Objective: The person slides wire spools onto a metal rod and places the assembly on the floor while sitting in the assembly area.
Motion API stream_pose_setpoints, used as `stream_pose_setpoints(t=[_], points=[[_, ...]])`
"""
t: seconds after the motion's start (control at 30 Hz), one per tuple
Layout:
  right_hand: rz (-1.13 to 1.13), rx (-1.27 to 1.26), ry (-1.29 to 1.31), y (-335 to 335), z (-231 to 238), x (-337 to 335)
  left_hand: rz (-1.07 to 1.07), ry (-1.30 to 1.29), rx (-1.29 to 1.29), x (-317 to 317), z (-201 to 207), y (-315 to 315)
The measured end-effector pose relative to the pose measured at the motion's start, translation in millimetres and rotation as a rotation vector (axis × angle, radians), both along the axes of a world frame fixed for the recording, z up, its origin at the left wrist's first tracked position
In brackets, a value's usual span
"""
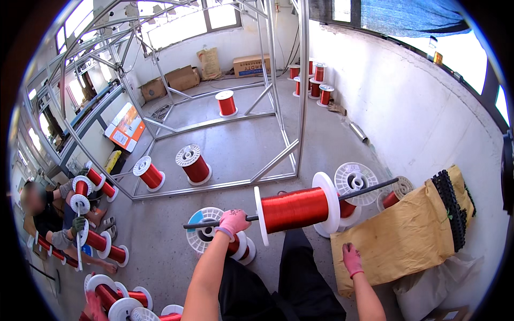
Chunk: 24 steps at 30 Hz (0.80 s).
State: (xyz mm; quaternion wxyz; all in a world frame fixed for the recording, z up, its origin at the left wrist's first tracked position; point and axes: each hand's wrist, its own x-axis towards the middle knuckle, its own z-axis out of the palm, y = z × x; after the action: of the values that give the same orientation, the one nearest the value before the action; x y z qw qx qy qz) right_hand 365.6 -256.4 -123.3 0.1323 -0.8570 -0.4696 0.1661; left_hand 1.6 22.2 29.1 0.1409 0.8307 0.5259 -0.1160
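Observation:
A large spool (pixel 296 209) of red wire with white flanges lies sideways on a black rod (pixel 369 188) running through its core. My left hand (pixel 234 221), in a pink glove, is closed round the rod just left of the spool. The rod's left end lies across a standing spool (pixel 205 227); its right end passes over another white-flanged spool (pixel 354 182). My right hand (pixel 352 260), also pink-gloved, is over a brown paper sack (pixel 391 235) with its fingers curled in. Whatever it may hold is too small to make out.
A metal frame (pixel 219 124) stands ahead, with red spools (pixel 194 165) inside it. More spools (pixel 319 88) stand by the right wall. At left a person (pixel 56 208) sits handling spools; a pink-gloved hand (pixel 95 306) shows at lower left. Cardboard boxes (pixel 251 65) line the back wall.

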Motion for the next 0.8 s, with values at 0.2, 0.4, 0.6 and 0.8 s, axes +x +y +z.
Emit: stream_pose_setpoints(t=[0.2, 0.4, 0.6, 0.8], points=[[-0.347, 0.467, 0.280, 44, 27, 10, 0.011, 0.005, -0.021, 3, -4, 1], [-0.249, 0.756, 0.309, 98, 145, -6, 0.002, -0.011, -0.015, 1, 3, -3], [-0.030, 0.683, 0.237, 185, 233, -30, 0.028, -0.013, -0.017, -2, 1, -3], [-0.029, 0.212, 0.039, 235, 214, -27, 0.007, -0.003, -0.017, 4, 1, -2]])
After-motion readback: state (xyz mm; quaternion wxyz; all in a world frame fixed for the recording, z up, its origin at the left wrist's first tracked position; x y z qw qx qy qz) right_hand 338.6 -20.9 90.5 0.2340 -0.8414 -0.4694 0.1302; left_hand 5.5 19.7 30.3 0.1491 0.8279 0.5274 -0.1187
